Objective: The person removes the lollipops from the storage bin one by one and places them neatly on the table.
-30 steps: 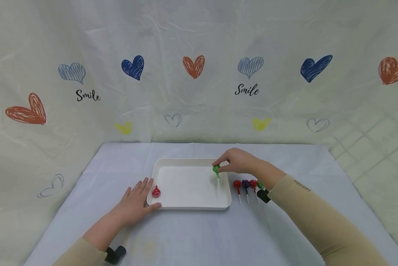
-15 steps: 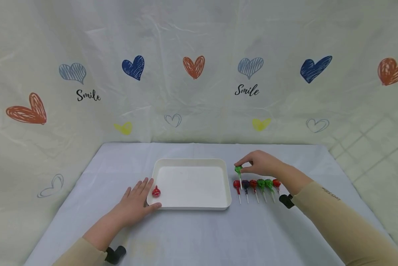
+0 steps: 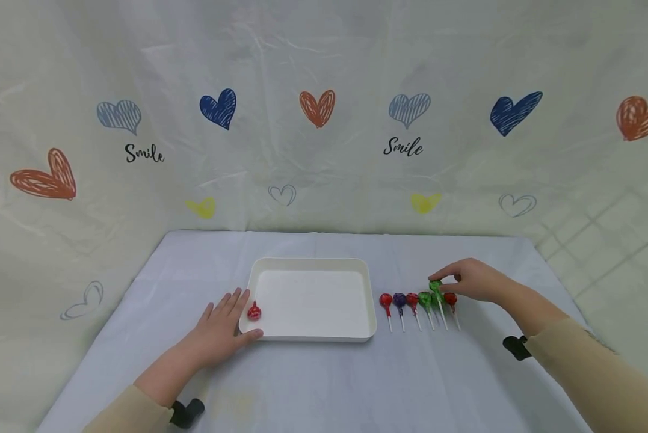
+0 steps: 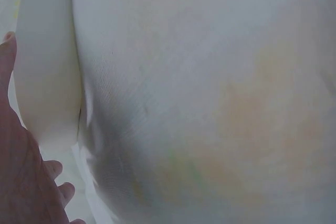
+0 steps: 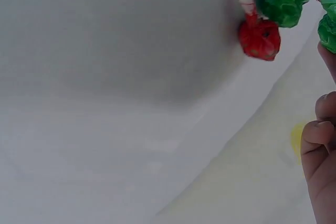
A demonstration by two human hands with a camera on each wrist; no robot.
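Note:
My right hand [image 3: 475, 281] pinches a green lollipop [image 3: 435, 287] by its wrapped head, stick pointing down, at the right part of a row of lollipops. That row holds a red one [image 3: 385, 300], a purple one [image 3: 399, 300], another red [image 3: 413, 299], green ones [image 3: 425, 299] and a red lollipop [image 3: 450, 299] at the right end. In the right wrist view the held green head [image 5: 328, 30] shows at the edge, near the red lollipop [image 5: 260, 38]. My left hand [image 3: 221, 331] lies spread on the left front corner of a white tray [image 3: 307, 304].
Inside the tray at its left end sits a red lollipop [image 3: 254, 312], close to my left fingers. The tray stands just left of the row, on a white cloth [image 3: 324, 385]. Behind the table hangs a backdrop [image 3: 345, 174] printed with hearts.
My right hand has carried the green lollipop from over the tray's right end rightward to the right part of the row. The left hand has stayed on the tray.

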